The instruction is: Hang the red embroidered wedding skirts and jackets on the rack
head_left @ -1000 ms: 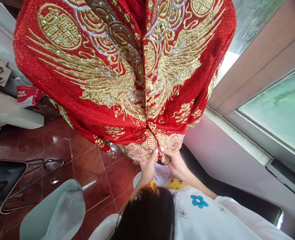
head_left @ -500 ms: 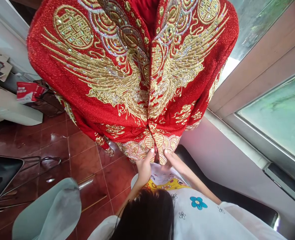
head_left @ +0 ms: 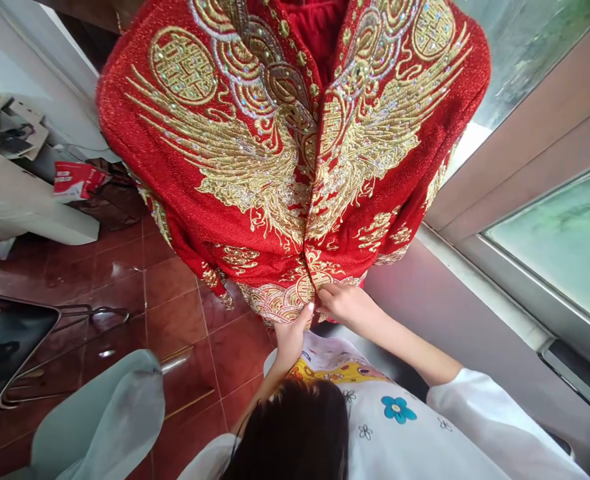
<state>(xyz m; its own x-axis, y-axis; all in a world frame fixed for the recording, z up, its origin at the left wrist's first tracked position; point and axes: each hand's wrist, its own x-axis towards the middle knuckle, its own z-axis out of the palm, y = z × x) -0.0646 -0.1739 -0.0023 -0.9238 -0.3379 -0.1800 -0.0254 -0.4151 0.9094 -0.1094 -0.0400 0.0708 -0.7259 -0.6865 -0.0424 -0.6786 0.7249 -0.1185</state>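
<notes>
A red jacket with gold phoenix embroidery and beads hangs upright in front of me, its front edges meeting down the middle. At the hem, my left hand is closed on the jacket, thumb on top of the patterned border and fingers hidden behind the cloth. My right hand pinches the front opening just above and to the right of the left thumb. Whatever small fastening lies between those fingertips is hidden. The sleeves hang loose at both sides.
A window frame and grey wall panel stand close on the right. To the left are a black chair, a pale green seat, a white cabinet and a red bag. Red tiles cover the floor.
My right hand has risen from the hem's lower edge to the front opening and now pinches there, forearm swung outward. The left hand stays on the hem. The view has shifted slightly left.
</notes>
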